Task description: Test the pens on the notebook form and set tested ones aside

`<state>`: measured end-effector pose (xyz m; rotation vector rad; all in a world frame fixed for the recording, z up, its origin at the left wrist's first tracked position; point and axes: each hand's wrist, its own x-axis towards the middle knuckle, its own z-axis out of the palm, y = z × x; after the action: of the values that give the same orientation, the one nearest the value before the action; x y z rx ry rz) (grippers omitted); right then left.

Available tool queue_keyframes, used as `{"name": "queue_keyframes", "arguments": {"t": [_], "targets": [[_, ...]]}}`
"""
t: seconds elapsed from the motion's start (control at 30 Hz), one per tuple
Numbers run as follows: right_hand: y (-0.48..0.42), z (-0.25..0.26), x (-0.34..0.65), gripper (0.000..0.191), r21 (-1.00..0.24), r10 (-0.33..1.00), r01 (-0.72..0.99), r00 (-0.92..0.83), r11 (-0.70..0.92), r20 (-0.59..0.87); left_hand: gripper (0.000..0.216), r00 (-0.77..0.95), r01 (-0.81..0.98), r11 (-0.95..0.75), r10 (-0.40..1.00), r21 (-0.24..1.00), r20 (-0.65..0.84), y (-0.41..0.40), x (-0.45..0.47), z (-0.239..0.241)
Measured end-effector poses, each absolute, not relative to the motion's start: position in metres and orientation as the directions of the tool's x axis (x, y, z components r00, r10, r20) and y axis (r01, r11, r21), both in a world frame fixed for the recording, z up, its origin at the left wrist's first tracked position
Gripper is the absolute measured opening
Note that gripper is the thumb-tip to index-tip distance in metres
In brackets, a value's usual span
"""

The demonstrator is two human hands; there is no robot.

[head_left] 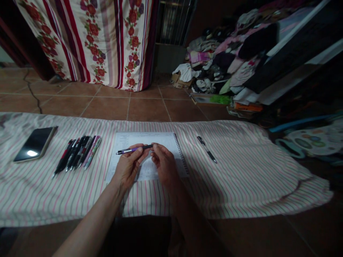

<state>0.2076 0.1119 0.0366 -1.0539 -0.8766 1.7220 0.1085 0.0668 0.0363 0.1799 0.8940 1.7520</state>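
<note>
With fingers (158,147) drawn narrow, grips the barrel of a purple-and-black pen (128,151) in the left hand (128,166) and pinches at its dark end with the right hand (166,164). Holds it nearly level above the notebook (147,168), with the far end jutting out past the left thumb. Could twist out of so light a pinch, especially if pulled unevenly between both hands, and drop onto the page. Cannot tell in this dim light of any bare writing point under the right fingertips; if exposed, might ink skin or paper. Could snag the wire spiral (180,154) with the right forearm by swinging outward, and so skew the notebook. Farther right, might knock a loose pen (207,150) askew on the striped cloth (246,167). To the left, could scatter the row of pens (77,153) by brushing past with a sleeveless forearm or by dragging at the wrinkled cloth. Beyond, might also tug the phone (34,142) along with any strong pull on those folds.
</note>
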Motion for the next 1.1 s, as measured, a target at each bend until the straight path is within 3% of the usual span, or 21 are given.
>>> {"name": "queue_keyframes", "arguments": {"t": [0.37,0.47,0.6,0.73,0.87,0.97,1.1], "targets": [[0.127,0.042,0.222,0.022,-0.823,0.934,-0.456,-0.058,-0.339,-0.353,0.03,-0.377,-0.619,-0.064,0.899,0.783,-0.225,0.059,0.098,0.045],[0.129,0.042,0.225,0.024,-0.847,0.941,-0.426,-0.031,-0.318,-0.338,0.026,-0.499,-0.398,-0.135,0.862,0.907,-0.09,0.059,0.094,0.04],[0.125,0.038,0.224,0.027,-0.878,0.943,-0.347,-0.071,-0.328,-0.324,0.025,-0.551,0.054,-0.08,0.829,0.995,0.096,0.059,0.091,0.035],[0.121,0.033,0.22,0.028,-0.887,0.936,-0.301,-0.143,-0.351,-0.322,0.027,-0.421,0.46,-0.093,0.853,0.883,0.309,0.058,0.09,0.029],[0.119,0.031,0.218,0.03,-0.896,0.93,-0.267,-0.197,-0.356,-0.311,0.024,-0.284,0.778,-0.02,0.881,0.628,0.378,0.057,0.09,0.025],[0.119,0.032,0.218,0.034,-0.897,0.929,-0.258,-0.193,-0.359,-0.316,0.027,-0.221,0.884,0.009,0.888,0.467,0.402,0.056,0.091,0.026],[0.119,0.033,0.219,0.033,-0.889,0.93,-0.283,-0.176,-0.36,-0.321,0.031,-0.176,0.936,0.024,0.896,0.351,0.408,0.055,0.093,0.027]]}}
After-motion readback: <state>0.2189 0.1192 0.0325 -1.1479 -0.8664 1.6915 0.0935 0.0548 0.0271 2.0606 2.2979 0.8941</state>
